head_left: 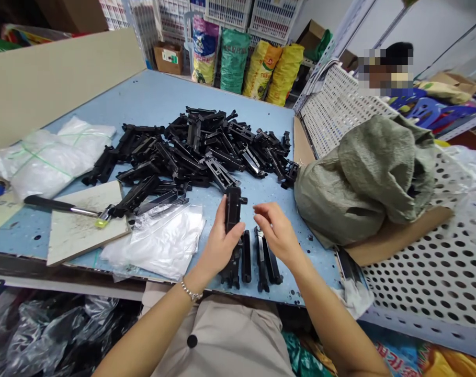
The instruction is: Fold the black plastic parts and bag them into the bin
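My left hand [218, 243] is wrapped round a long black plastic part [233, 209], held upright with a small peg on its right side. Just to the right, my right hand [279, 233] hovers with fingers loosely curled and apart, and nothing shows between them. Below the hands, several similar black parts lie side by side near the table's front edge, among them a slim black bar [246, 256] and a part with a shiny metal strip [261, 259]. A large heap of black parts [199, 141] spreads behind my hands.
A hammer [65, 206] with a yellow tip rests on a pale board [85, 230] at left. Clear plastic bags [163, 241] lie beside it, and wrapped white bundles [49, 152] farther left. A grey-green sack [363, 178] and perforated white panel [418, 272] bound the right side.
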{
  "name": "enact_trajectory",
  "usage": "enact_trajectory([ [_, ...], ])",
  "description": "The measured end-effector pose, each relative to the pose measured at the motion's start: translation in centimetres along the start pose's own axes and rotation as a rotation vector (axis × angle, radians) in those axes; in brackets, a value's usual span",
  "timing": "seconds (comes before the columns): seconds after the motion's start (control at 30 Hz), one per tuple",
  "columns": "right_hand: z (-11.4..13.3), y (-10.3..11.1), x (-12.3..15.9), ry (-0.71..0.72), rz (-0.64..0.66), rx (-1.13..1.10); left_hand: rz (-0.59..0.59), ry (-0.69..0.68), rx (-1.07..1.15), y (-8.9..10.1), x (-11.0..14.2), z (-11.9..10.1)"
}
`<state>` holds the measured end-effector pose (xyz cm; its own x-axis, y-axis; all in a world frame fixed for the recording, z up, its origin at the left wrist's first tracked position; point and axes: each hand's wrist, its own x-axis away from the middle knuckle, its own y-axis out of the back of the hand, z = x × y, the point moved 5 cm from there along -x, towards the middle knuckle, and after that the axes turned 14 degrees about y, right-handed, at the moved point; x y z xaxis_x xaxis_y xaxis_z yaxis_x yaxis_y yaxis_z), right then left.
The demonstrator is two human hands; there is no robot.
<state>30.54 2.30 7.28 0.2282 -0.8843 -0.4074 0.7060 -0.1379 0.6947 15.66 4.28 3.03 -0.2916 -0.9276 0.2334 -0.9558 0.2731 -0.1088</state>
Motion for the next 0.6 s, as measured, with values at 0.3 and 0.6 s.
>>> enact_trajectory([
  [0.3,1.4,-1.7,-2.3,0.424,0.179,0.457,-0.015,0.008,-0.204,1.8,2.9,-0.2],
  [0.6,-1.7,-3.5,-2.1,-0.172,0.226,-0.419,0.095,-0.028,-0.309,1.5,3.3,-0.1],
])
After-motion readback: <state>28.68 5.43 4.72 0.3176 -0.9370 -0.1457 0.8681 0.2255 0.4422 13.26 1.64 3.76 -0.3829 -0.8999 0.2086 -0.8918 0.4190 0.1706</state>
